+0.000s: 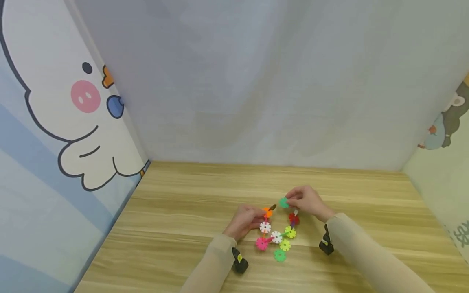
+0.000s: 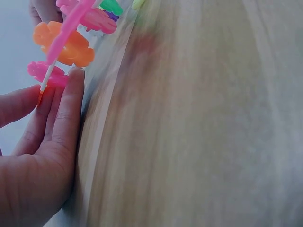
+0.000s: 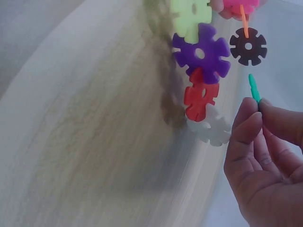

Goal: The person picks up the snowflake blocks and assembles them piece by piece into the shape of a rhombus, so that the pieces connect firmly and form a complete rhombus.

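Note:
A chain of notched, flower-shaped plastic discs curves between the two hands. My left hand (image 1: 244,221) pinches an orange disc (image 1: 268,212) at one end, with a dark brown disc (image 3: 248,46) slotted onto it. My right hand (image 1: 307,201) holds a green disc (image 1: 283,202) between thumb and fingertips; in the right wrist view it appears edge-on, a small gap from the brown one. A white disc (image 3: 210,127) forms the chain's other end, joined to a red disc (image 3: 201,97) and then a purple disc (image 3: 201,53). Pink, white and yellow discs make up the near side.
Close to the chain's near side lie a yellow-green disc (image 1: 285,245) and a green disc (image 1: 280,255); whether they are joined to it I cannot tell. The wooden table (image 1: 183,195) meets a pale back wall (image 1: 271,101), with cartoon-printed panels on both sides.

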`<state>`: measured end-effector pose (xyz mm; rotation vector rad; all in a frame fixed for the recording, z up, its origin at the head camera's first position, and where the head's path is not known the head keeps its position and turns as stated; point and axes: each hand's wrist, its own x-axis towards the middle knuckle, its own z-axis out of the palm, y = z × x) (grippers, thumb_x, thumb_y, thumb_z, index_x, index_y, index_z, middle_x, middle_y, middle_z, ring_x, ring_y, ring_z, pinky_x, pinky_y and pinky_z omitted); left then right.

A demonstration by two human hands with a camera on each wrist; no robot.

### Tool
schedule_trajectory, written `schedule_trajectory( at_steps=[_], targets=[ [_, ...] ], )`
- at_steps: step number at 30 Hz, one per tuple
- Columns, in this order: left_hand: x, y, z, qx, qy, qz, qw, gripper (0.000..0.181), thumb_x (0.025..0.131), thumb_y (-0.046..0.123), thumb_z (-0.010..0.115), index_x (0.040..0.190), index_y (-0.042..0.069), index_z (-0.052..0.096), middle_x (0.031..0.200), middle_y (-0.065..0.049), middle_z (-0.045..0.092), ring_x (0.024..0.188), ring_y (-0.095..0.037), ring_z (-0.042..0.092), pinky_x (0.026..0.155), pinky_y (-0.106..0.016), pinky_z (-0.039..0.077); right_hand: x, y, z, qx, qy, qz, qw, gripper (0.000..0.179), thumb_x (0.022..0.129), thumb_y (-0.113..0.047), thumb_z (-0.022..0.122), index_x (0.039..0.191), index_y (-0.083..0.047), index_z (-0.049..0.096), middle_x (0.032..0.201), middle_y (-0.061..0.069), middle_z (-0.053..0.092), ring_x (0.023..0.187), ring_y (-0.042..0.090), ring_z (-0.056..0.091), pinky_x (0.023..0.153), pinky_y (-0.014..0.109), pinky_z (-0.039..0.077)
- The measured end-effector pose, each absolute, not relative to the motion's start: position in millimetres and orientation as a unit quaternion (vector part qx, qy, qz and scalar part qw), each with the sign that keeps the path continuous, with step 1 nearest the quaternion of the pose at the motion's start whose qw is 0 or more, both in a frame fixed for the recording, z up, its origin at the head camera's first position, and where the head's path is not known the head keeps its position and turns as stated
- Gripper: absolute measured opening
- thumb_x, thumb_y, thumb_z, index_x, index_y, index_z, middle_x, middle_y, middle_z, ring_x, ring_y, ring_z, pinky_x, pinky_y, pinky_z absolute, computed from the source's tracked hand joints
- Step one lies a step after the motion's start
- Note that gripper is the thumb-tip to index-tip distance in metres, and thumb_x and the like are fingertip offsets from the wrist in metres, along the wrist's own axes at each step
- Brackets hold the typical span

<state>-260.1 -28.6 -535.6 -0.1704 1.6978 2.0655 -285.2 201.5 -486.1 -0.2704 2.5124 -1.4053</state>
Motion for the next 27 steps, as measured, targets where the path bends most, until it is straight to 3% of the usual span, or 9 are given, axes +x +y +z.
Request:
schedule_trajectory(
  at_steps=[18,27],
  targets=[
    [-256.6,-29.6,-537.7,-0.049,0.63,0.74,0.231,0.016,0.089,0.005,0.063,0.097,-0.007,0.069,0.089,-0.013,0.068,0.078,-0.02,0.066,0.073,-0.032,0.055,-288.3,184.6,-483.9,-0.102,0.878,-0.447,0.14,0.009,0.088,-0.003,0.066,0.095,0.003,0.069,0.076,0.005,0.066,0.066,0.023,0.062,0.057,0.035,0.052],
    [-258.2,-28.5,-534.6,-0.046,0.626,0.745,0.228,0.015,0.089,0.003,0.063,0.097,-0.009,0.068,0.089,-0.015,0.068,0.081,-0.023,0.067,0.075,-0.033,0.055,-297.4,184.1,-482.6,-0.106,0.876,-0.446,0.151,0.011,0.086,-0.001,0.066,0.095,0.004,0.069,0.078,0.006,0.068,0.068,0.024,0.063,0.061,0.037,0.053]
  ],
)
